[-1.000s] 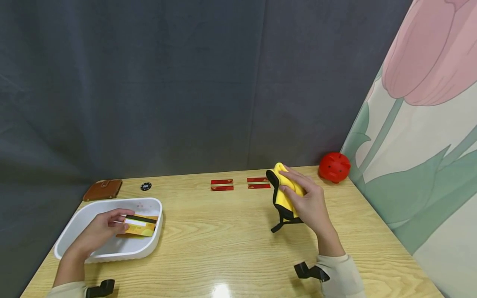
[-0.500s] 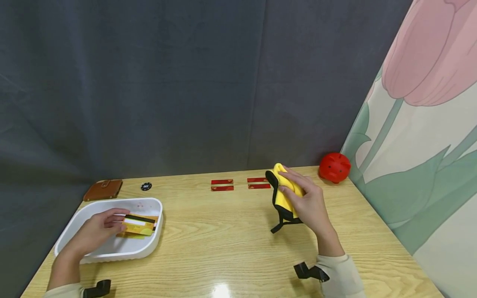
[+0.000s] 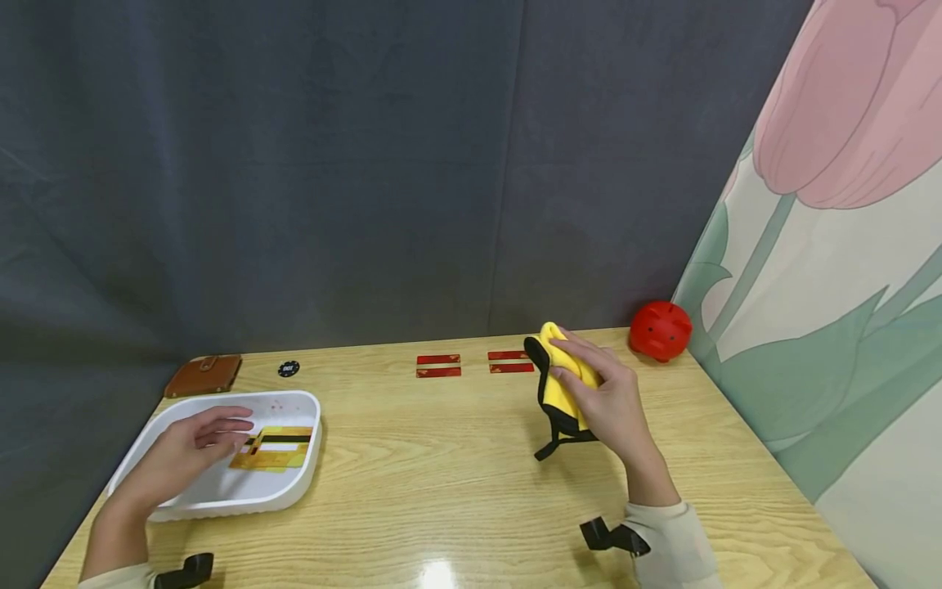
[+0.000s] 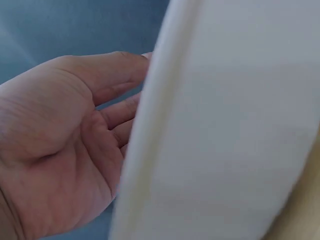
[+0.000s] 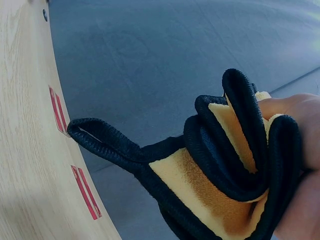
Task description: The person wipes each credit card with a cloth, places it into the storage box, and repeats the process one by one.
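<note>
In the head view my left hand (image 3: 187,454) hovers over the white tray (image 3: 302,487), fingers loosely bent with no card between them. Several yellow cards (image 3: 283,448) with a dark stripe and white strip lie at the tray's right end, just beyond my fingertips. The left wrist view shows my palm (image 4: 55,145), while the tray's wall (image 4: 230,125) hides the fingertips. My right hand (image 3: 603,393) grips a bunched yellow cloth (image 3: 562,393) with black edging, held above the table. The cloth's black hanging loop (image 5: 105,142) sticks out in the right wrist view.
Behind the tray lie a brown wallet (image 3: 204,375) and a black chip (image 3: 289,369). Two red-striped pieces (image 3: 438,366) lie flat near the table's back edge. A red piggy bank (image 3: 660,331) stands at the back right, by the patterned wall (image 3: 846,327).
My left hand has let go of a yellow card, which now lies on the others in the tray, and has drawn back slightly left. The right hand and cloth have stayed put.
</note>
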`<state>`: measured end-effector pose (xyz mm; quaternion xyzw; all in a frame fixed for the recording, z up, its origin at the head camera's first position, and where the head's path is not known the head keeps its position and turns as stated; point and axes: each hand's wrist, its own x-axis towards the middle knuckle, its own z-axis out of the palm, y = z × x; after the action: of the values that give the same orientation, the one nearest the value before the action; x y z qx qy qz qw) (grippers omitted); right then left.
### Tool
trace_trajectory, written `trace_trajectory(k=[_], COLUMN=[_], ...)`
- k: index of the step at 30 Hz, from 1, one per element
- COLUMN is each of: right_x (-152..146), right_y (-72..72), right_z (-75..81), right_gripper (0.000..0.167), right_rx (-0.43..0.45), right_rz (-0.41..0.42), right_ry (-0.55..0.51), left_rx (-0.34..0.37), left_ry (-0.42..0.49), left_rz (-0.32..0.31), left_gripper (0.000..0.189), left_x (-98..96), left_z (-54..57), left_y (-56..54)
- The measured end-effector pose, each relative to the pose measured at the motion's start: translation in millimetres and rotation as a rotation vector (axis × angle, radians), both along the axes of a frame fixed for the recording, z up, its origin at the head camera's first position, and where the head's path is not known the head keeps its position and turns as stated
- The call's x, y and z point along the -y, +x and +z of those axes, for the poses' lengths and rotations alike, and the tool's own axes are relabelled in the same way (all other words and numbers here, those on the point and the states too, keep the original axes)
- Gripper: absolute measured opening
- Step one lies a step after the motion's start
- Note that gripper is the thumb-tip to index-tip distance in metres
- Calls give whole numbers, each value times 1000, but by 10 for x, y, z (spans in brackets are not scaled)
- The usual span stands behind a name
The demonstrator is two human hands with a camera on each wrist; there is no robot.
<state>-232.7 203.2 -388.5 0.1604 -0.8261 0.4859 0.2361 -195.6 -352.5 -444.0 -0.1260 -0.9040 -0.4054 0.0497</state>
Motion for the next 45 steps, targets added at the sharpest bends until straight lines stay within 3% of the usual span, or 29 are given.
trace_trajectory(k=[4,9,13,17,22,26,31,35,38,45], right_x=[-27,-50,-64,-79,-91,-90,-87,-82,-82,-96], right_y=[11,12,17,22,30,34,36,22,19,28], right_z=[12,42,55,65,75,62,57,55,48,42], right_gripper=[39,39,38,38,38,37,38,38,39,39], right_rx=[-11,-34,-26,-21,-11,13,11,22,33,34], right_rz=[-6,-5,10,14,-5,0,8,15,16,9], right_ry=[-2,-10,-32,-42,-41,-46,-55,-54,-54,-60], left_rx=[-7,-28,6,40,125,186,207,211,204,220], left_ry=[-10,48,55,78,245,345,404,424,418,311], left_rz=[-3,-57,-124,-212,-282,-246,-171,-106,-75,-56], left_gripper=[38,35,33,32,32,34,38,44,46,55], left_x=[-212,-666,-1114,-1558,-1997,-2191,-2233,-2155,-2081,-2012], left_z=[170,425,541,550,342,56,-264,-466,-563,-590], left_y=[-21,-106,-314,-610,-984,-1192,-1395,-1520,-1582,-1693])
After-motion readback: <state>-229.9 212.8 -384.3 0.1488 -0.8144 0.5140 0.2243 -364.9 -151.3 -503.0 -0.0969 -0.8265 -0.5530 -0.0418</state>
